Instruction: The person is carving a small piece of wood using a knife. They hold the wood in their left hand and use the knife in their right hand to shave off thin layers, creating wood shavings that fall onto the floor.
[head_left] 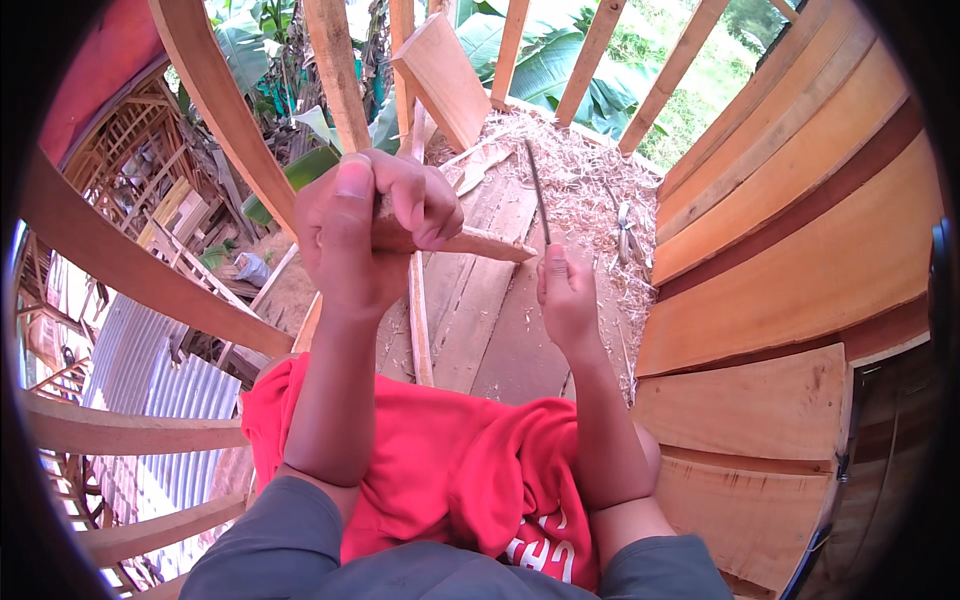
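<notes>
My left hand is raised in front of me, fingers wrapped round a brown piece of wood. That piece points right, narrowing to a pale end near my right hand. Lower and to the right, my right hand is closed on a long, thin, dark blade that stands up and tilts slightly left. Its handle is hidden in my fist. In this view the blade passes just right of the wood's tip; whether they touch I cannot tell. Red cloth covers my lap.
Curly wood shavings are heaped on the plank floor. A board leans at the far railing. A long wooden strip lies left of centre. A plank wall rises on the right; corrugated metal sheets are outside, left.
</notes>
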